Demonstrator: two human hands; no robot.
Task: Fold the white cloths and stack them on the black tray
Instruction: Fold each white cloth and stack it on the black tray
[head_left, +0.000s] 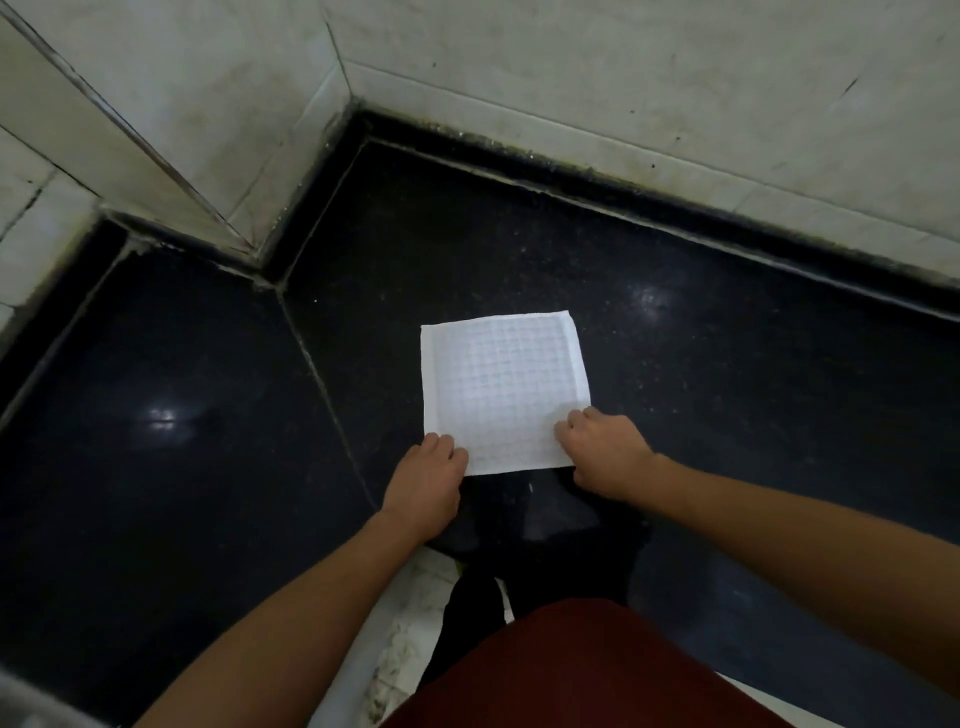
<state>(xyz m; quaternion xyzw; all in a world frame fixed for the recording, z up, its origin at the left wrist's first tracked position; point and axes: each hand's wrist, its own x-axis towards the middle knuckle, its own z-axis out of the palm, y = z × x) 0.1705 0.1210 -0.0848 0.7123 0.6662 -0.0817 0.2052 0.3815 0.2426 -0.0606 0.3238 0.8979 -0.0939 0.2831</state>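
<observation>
The white cloth (501, 384) lies flat on the black bench (727, 364), left hand (423, 483) and right hand (605, 452) each with a curled grip on a near corner, seemingly starting the first fold, which needs both carried evenly to its far edge.

Flat on a black stone surface (208, 441): a white cloth (504, 389), faintly gridded (waffle-like weave). At its near-left corner, the left hand (426, 483), fingers curled onto the edge; at its near-right corner, the right hand (605, 452), likewise gripping. Behind, a pale tiled wall (623, 67).
</observation>
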